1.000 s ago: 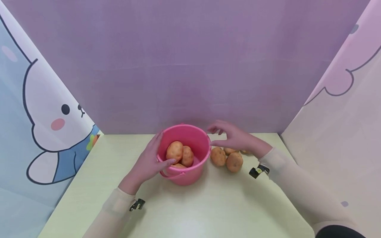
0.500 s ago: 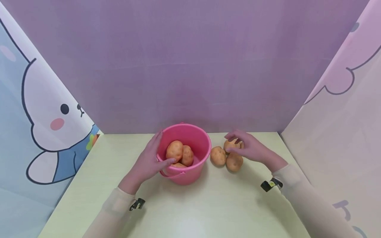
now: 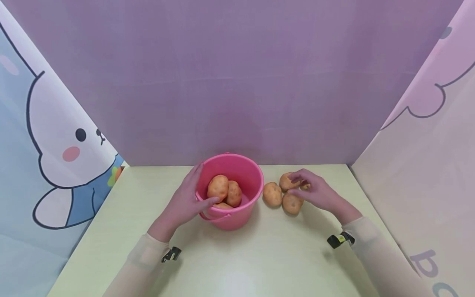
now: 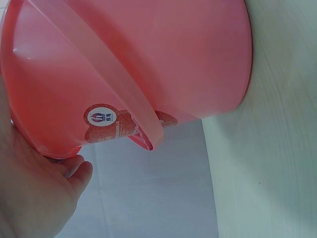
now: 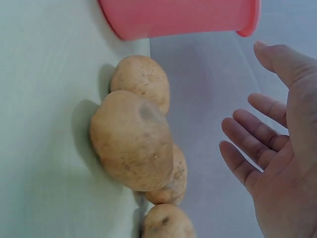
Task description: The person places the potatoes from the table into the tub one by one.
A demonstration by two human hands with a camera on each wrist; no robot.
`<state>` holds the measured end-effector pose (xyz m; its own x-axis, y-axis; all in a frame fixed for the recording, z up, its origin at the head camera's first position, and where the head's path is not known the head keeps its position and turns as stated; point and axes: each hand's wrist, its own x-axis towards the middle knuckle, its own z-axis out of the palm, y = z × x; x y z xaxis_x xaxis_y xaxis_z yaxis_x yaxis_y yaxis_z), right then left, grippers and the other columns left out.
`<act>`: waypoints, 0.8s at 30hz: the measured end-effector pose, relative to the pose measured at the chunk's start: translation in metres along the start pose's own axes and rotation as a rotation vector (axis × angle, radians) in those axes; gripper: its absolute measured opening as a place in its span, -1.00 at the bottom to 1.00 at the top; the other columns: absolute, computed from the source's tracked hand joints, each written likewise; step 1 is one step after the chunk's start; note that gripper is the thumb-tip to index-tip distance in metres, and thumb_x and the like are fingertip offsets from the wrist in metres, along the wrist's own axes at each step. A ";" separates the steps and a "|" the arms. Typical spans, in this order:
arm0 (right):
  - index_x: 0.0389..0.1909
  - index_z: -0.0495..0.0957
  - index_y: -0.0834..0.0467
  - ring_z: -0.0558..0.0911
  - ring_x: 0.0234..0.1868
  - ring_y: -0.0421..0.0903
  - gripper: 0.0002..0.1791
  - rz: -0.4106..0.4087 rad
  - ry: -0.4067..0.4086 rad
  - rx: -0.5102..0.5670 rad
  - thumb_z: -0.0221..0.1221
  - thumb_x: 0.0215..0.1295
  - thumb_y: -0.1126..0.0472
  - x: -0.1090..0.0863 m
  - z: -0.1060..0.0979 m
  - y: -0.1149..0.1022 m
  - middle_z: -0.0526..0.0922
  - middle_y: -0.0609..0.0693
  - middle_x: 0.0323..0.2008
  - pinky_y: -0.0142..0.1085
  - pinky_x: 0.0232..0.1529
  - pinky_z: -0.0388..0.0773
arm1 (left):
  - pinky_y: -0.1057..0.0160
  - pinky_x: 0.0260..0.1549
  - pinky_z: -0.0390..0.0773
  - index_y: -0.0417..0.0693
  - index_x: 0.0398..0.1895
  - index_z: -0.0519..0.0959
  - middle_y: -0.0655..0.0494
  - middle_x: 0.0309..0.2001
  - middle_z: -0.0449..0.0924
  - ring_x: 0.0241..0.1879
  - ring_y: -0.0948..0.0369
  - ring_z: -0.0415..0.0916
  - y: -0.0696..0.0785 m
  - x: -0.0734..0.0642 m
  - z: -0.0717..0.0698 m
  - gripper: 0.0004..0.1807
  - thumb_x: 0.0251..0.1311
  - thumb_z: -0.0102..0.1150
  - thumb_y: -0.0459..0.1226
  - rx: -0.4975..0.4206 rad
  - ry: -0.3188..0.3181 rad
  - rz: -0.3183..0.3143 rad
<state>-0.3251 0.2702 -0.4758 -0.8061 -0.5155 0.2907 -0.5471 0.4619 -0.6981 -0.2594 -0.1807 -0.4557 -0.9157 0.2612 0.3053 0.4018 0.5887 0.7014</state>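
Observation:
A pink bucket (image 3: 237, 216) stands upright on the table with three potatoes (image 3: 218, 187) visible inside. My left hand (image 3: 187, 200) holds its left rim, the thumb lying over the front edge and the fingers along the outer side. In the left wrist view, the fingers (image 4: 74, 173) bend at the bucket's rim. Several potatoes (image 5: 131, 141) lie in a cluster on the table just right of the bucket. Above them hovers my right hand (image 3: 313, 189), fingers spread and apart from the potatoes, with nothing in its grasp. It partly covers the rear potatoes in the head view.
The pale table (image 3: 237, 264) ends at a purple back wall (image 3: 237, 82). Printed cloth panels stand on the left (image 3: 55, 136) and right (image 3: 426, 165). The bucket's handle (image 4: 109, 69) hangs down its front side.
My right hand has moved from beside the bucket's rim rightward and down over the loose potatoes. The left hand, the bucket and the potatoes have stayed in place.

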 end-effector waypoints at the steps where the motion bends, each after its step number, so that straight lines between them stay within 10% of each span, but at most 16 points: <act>1: 0.28 0.64 0.16 0.69 0.18 0.26 -0.56 -0.013 0.009 -0.004 0.48 0.45 0.23 -0.001 0.001 0.002 0.73 0.15 0.20 0.06 0.17 0.71 | -0.34 0.22 0.68 0.22 0.85 0.02 0.11 0.73 0.13 0.63 -0.08 0.22 0.000 0.000 0.000 0.27 0.21 0.65 0.09 -0.002 0.000 0.002; 11: 0.17 0.68 0.22 0.61 0.01 -0.11 -0.58 -0.110 0.106 -0.065 0.54 0.33 0.34 -0.011 0.013 0.019 0.71 0.11 0.07 -0.10 0.06 0.72 | -0.35 0.27 0.64 0.22 0.85 0.01 0.13 0.75 0.08 0.65 -0.07 0.17 0.002 -0.001 0.000 0.30 0.19 0.63 0.19 0.001 0.000 -0.021; 24: 0.32 0.57 0.32 0.55 0.21 0.20 -0.39 -0.057 0.120 -0.115 0.56 0.35 0.22 -0.028 0.034 0.039 0.59 0.18 0.25 0.19 0.15 0.63 | -0.38 0.28 0.62 0.20 0.86 -0.02 0.09 0.78 0.02 0.67 -0.12 0.13 0.004 -0.003 -0.002 0.31 0.19 0.59 0.25 -0.001 -0.001 -0.030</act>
<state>-0.3167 0.2782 -0.5336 -0.7903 -0.4568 0.4083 -0.6094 0.5175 -0.6006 -0.2552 -0.1804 -0.4530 -0.9272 0.2448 0.2834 0.3745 0.5957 0.7105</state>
